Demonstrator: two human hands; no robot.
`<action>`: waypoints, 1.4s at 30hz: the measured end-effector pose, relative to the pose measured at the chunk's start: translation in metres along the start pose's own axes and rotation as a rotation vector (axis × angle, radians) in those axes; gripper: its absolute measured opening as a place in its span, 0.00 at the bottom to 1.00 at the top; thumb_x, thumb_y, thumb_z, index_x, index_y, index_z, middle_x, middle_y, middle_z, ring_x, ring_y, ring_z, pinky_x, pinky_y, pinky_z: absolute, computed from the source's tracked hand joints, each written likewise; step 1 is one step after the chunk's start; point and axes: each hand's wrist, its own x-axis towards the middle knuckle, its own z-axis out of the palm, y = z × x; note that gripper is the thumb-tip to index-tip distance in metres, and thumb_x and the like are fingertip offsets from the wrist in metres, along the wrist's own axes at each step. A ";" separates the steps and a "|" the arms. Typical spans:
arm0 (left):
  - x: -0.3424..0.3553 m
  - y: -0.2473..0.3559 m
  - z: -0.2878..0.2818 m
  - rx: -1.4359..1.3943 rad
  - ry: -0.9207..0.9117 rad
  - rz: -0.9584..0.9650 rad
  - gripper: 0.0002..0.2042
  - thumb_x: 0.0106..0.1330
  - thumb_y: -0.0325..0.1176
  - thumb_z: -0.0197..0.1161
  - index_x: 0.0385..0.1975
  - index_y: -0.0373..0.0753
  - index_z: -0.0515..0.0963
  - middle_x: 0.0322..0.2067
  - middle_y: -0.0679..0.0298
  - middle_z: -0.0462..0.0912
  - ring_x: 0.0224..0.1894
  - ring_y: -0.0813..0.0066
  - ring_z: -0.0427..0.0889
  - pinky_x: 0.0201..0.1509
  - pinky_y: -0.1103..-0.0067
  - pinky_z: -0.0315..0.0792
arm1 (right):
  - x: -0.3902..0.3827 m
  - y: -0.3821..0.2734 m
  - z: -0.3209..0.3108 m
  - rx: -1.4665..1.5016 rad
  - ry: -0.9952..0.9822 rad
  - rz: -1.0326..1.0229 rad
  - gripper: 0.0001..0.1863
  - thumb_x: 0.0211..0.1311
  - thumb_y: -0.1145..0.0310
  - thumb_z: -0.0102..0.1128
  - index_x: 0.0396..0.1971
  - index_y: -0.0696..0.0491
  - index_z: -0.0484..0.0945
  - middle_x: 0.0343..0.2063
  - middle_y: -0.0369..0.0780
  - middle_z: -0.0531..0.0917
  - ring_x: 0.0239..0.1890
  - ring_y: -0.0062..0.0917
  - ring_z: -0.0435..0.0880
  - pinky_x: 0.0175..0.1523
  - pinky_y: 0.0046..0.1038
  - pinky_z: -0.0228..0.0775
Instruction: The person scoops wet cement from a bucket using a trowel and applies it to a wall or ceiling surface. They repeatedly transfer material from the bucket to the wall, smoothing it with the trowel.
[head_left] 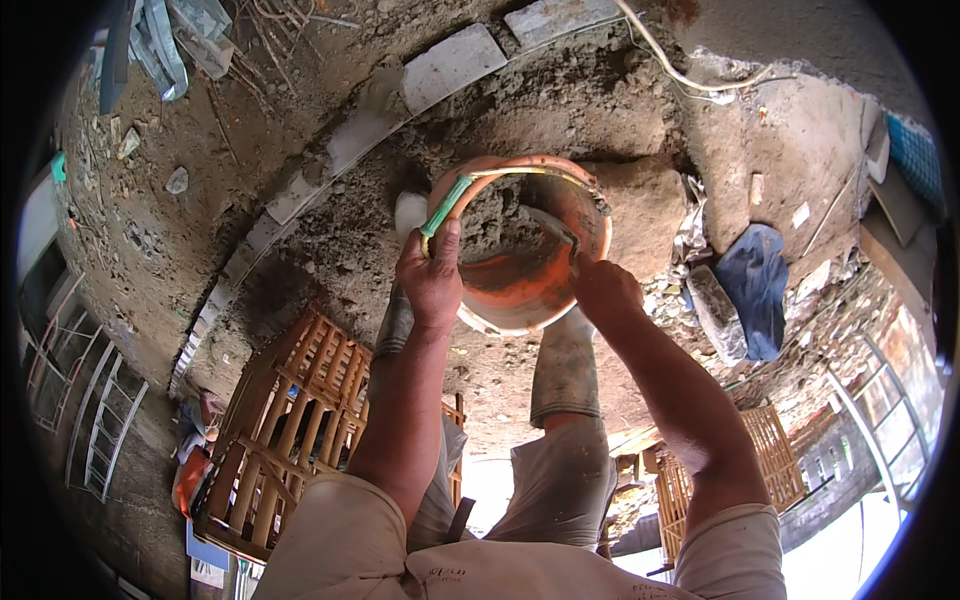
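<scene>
An orange bucket (604,230) is held in front of my legs, its inside smeared with grey. Wet-looking grey mortar (495,220) lies in it. My left hand (432,275) is closed on the bucket's left edge, thumb up, at the end of the curved handle (530,162), which has a green wrapping (446,206) there. At the lower right of the rim, my right hand (606,292) is closed round a trowel, whose own grip is hidden by the fingers. The mortar-coated trowel blade (547,222) reaches into the bucket.
Beyond the bucket a curved row of grey blocks (452,68) borders the dug soil. A slatted bamboo bench (300,430) stands at lower left. Dark blue cloth (755,280) lies to the right beside a stone (715,312). A pale hose (690,78) crosses the far ground.
</scene>
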 end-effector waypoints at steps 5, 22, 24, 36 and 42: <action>0.005 -0.018 -0.011 -0.037 -0.004 0.054 0.15 0.65 0.41 0.69 0.29 0.34 0.77 0.19 0.74 0.72 0.23 0.86 0.65 0.25 0.82 0.61 | 0.005 -0.010 0.011 0.009 -0.136 -0.167 0.15 0.68 0.61 0.50 0.49 0.52 0.76 0.41 0.46 0.84 0.45 0.40 0.85 0.49 0.41 0.78; 0.046 -0.040 -0.045 0.051 0.191 -0.156 0.22 0.67 0.48 0.64 0.37 0.29 0.80 0.26 0.62 0.80 0.29 0.75 0.75 0.36 0.75 0.71 | -0.031 0.013 -0.006 0.951 -0.304 -0.219 0.29 0.60 0.63 0.64 0.62 0.51 0.72 0.28 0.37 0.81 0.21 0.16 0.76 0.27 0.23 0.71; 0.046 -0.044 -0.047 0.064 0.211 -0.170 0.22 0.68 0.48 0.63 0.37 0.29 0.80 0.26 0.61 0.80 0.29 0.74 0.75 0.36 0.74 0.71 | -0.042 0.019 -0.015 0.979 -0.117 -0.238 0.29 0.60 0.60 0.65 0.59 0.56 0.73 0.30 0.37 0.82 0.27 0.19 0.78 0.33 0.24 0.73; 0.041 -0.048 -0.048 0.015 0.202 -0.271 0.23 0.66 0.50 0.64 0.37 0.29 0.79 0.25 0.64 0.78 0.28 0.75 0.73 0.35 0.75 0.69 | 0.085 -0.034 -0.127 0.353 0.545 0.113 0.24 0.64 0.58 0.52 0.59 0.46 0.69 0.41 0.50 0.83 0.41 0.50 0.83 0.50 0.46 0.74; 0.032 -0.045 -0.045 0.109 0.172 -0.245 0.23 0.65 0.50 0.65 0.37 0.31 0.80 0.24 0.65 0.78 0.28 0.77 0.73 0.34 0.76 0.69 | 0.131 -0.001 -0.104 0.178 0.908 -0.137 0.21 0.63 0.57 0.51 0.56 0.45 0.70 0.41 0.49 0.82 0.39 0.51 0.82 0.48 0.48 0.73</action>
